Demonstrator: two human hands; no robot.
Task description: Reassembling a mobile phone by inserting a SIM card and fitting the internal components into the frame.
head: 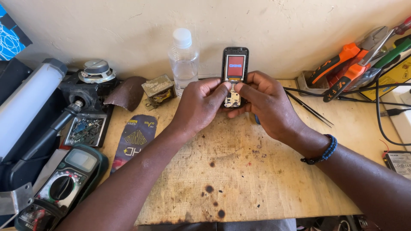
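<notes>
Closest to me, the worn wooden bench [239,171] shows dark burn spots across its bare middle, and a multimeter [64,184] lies at the near left corner, within reach but out of the way. Just beyond it I see my two forearms converging toward the centre. My left hand [199,105] and right hand [263,100] are drawn close together, fingers curled, each gripping a side of a small opened phone [234,75]; the thumbs meet on its exposed lower part, where the keypad cover is off. I judge that this two-sided grip steadies the phone upright and tilted toward me, so the lit red screen stays readable while the thumbs press on the bare board. A blue bead bracelet [327,149] sits on my right wrist. To the right, thin tweezers [310,109] lie on the bench, and orange-handled pliers [338,70] are heaped farther back. To the left there is a dark patterned sticker strip [137,139], a small transformer [158,90] and a loudspeaker [96,70]. Farthest off, a clear plastic bottle [183,60] stands against the wall, directly behind the phone's left side.
</notes>
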